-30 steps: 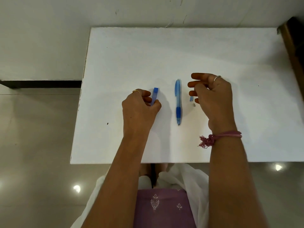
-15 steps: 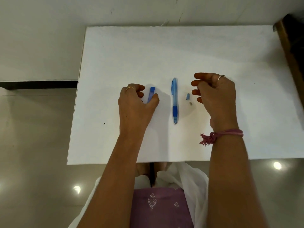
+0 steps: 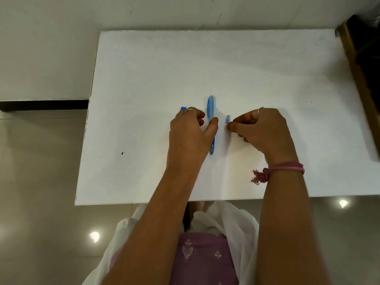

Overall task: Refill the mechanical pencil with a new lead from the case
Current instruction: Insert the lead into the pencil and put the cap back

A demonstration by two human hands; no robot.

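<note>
The blue mechanical pencil (image 3: 210, 106) lies lengthwise on the white table (image 3: 226, 64), tip toward me. My left hand (image 3: 190, 132) rests palm down beside it, fingers curled, with the thumb spread out and touching the barrel. A corner of the blue lead case (image 3: 182, 108) shows beyond the knuckles, lying on the table. A small blue cap (image 3: 227, 118) lies just right of the pencil. My right hand (image 3: 263, 128) is curled, its thumb and forefinger tips pinched together right below the cap. Whether they hold anything is hidden.
The table's near edge (image 3: 164, 201) runs just above my lap. A wooden frame (image 3: 357, 83) stands along the table's right side. A small dark mark (image 3: 122, 153) is on the tabletop at the left. Glossy floor lies to the left and below.
My left hand has slid right off the lead case, which stays on the table, and its thumb now reaches the pencil. My right hand has moved left and down, fingertips closing beside the cap.
</note>
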